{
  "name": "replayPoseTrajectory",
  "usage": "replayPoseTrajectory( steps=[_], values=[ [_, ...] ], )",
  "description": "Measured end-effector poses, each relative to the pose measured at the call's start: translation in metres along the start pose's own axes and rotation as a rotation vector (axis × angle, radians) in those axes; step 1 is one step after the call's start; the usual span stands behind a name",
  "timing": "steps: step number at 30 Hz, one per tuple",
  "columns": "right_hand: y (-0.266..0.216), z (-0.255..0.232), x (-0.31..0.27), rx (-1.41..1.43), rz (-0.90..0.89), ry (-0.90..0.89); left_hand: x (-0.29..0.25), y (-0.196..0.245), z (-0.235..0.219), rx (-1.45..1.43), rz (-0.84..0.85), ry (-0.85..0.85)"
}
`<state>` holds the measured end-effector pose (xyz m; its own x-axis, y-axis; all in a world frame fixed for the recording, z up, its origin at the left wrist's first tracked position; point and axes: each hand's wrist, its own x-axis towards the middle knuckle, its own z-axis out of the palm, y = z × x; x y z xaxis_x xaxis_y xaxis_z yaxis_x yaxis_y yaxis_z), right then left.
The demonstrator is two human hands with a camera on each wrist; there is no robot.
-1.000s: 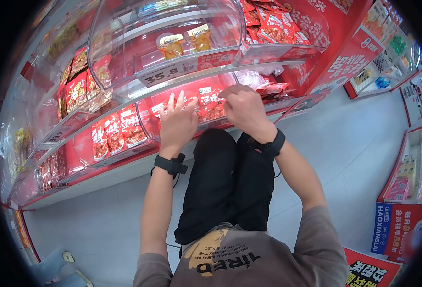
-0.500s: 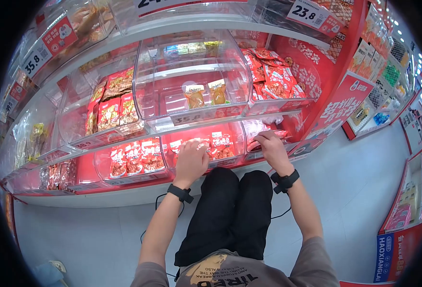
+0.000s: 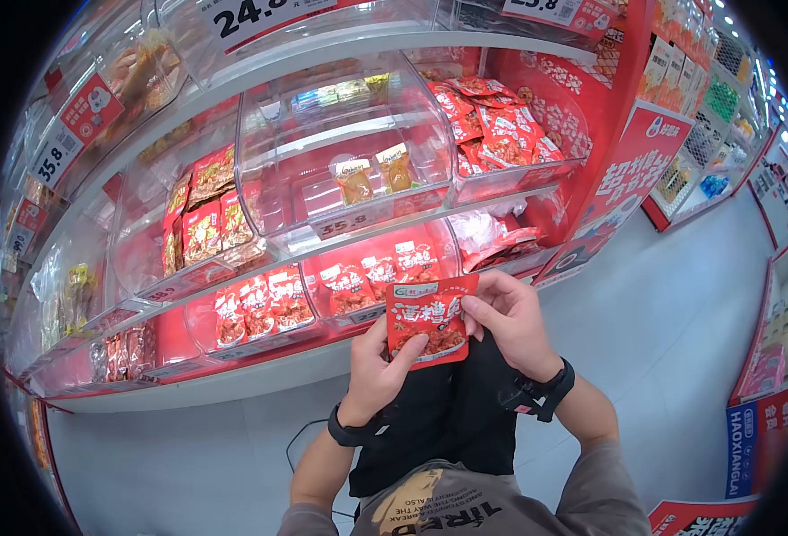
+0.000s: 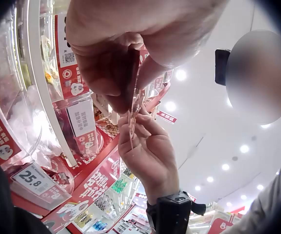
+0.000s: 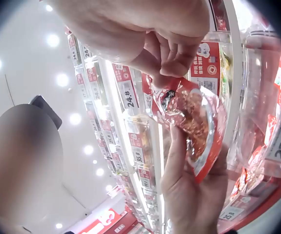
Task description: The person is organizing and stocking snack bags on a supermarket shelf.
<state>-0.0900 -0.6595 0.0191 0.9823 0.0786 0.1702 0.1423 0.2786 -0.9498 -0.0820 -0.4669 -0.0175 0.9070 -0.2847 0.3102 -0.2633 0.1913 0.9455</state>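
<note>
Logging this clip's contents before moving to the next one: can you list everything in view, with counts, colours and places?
Snack packet: one, red, held in front of the shelves by both hands.
Clear bins: several, transparent, in rows on the red shelving.
Red packets: many, in the bins; exact count unclear.
Yellowish packets: two, in the middle bin.
Price tags: several, white and red, on the bin fronts.
Floor: pale grey, at right.
Left hand: fingers hold the packet's lower edge.
Right hand: fingers pinch its top right corner.
Wristbands: two, black.

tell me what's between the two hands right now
A red snack packet, pinched by the left hand at its lower edge and the right hand at its upper right corner; clearest in the head view.
</note>
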Motion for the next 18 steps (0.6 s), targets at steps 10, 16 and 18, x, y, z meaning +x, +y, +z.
replayPoseTrajectory(
  steps=[10, 16, 18],
  values=[
    [0.066, 0.008, 0.01, -0.462, 0.224, -0.306, -0.056, -0.059, -0.04, 0.094, -0.202, 0.146],
    [0.054, 0.038, 0.058, -0.426, -0.281, -0.208, -0.01, -0.032, -0.07, 0.594, -0.002, 0.354],
    [0.061, 0.04, 0.08, -0.515, -0.378, -0.208, 0.011, -0.022, -0.082, 0.697, 0.098, 0.374]
  ],
)
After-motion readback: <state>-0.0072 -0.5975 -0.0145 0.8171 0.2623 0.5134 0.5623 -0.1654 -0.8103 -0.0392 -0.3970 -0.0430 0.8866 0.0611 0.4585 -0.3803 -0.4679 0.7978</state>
